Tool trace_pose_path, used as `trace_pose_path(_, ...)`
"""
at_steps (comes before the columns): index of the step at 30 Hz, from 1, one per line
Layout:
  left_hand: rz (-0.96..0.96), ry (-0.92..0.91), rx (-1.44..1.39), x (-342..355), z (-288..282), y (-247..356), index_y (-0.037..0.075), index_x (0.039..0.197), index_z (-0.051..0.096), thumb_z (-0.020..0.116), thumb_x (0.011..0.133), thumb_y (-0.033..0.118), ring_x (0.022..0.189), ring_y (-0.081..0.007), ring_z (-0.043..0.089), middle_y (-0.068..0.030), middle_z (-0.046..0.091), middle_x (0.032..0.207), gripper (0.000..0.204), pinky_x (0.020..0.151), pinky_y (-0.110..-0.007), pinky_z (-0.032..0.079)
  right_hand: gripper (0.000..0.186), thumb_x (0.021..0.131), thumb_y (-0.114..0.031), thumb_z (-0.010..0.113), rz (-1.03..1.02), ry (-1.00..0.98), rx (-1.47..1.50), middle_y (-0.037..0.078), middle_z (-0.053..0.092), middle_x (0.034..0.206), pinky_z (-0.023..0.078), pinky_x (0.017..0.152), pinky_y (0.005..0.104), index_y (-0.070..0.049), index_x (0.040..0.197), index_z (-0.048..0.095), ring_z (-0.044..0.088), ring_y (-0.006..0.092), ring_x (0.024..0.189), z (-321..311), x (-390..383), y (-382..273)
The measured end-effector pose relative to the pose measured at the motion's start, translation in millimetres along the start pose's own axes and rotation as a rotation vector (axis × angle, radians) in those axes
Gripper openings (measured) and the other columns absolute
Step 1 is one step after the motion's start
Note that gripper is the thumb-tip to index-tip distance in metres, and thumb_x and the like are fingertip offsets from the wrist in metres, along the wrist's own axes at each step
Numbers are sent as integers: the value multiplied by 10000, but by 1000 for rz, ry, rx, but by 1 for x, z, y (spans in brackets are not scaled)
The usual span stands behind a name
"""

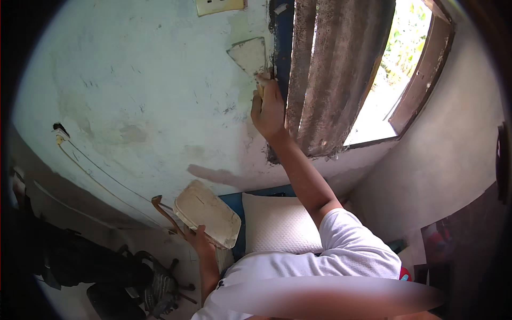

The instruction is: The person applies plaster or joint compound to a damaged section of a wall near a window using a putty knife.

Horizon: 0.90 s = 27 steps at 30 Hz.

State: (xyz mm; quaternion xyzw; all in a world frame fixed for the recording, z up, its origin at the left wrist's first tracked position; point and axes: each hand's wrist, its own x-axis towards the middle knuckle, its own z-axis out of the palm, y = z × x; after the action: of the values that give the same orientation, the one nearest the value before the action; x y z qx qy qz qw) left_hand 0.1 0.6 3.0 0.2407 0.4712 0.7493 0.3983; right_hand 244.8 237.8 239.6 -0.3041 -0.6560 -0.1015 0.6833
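My right hand is raised to the pale green wall beside the window. Its fingers are closed around the handle of a putty knife. The knife's wide, whitish blade points up and lies against or very near the wall, left of the dark blue window frame. Lower down, my left hand grips the near left edge of an off-white rectangular plastic tub, tilted in front of the wall. What the tub holds, if anything, cannot be made out.
A white pillow lies below my right arm. Brown corrugated sheeting covers part of the window. Cords run from a wall socket at left. A curved brown wooden piece stands beside the tub; dark clutter fills the lower left.
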Motion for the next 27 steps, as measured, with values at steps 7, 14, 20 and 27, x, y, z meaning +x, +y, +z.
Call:
trace_pose_path(7, -18, 37, 47, 0, 0, -1, 11, 1432, 344, 595, 694, 55, 1176, -318, 506, -177, 465, 1295, 781, 991, -422, 440, 365, 843, 95, 523, -17, 0, 11, 205, 541, 943, 468, 726, 441, 12, 1198, 523, 562, 385, 828, -6, -5, -10)
trace_pose_path(14, 38, 66, 16, -7, 16, 10, -40, 1268, 463, 599, 703, 13, 1004, -267, 593, -156, 555, 1133, 584, 891, -371, 493, 369, 841, 82, 535, 2, 14, -55, 207, 554, 965, 481, 734, 466, -7, 1199, 521, 568, 410, 865, -3, 8, 5)
trace_pose_path(20, 44, 62, -16, -3, 8, 2, -33, 1277, 458, 600, 705, 11, 1011, -265, 588, -151, 551, 1137, 591, 901, -372, 482, 360, 862, 89, 520, -28, -23, -25, 226, 547, 975, 470, 765, 444, 10, 1214, 520, 569, 403, 863, 0, -18, -6)
trace_pose_path(27, 3, 77, -2, -9, 17, 13, -21, 1289, 448, 590, 699, 3, 1046, -265, 564, -147, 530, 1146, 607, 920, -373, 474, 370, 840, 88, 523, 53, 33, -7, 217, 555, 988, 482, 779, 474, -11, 1196, 531, 571, 412, 903, -8, 15, -3)
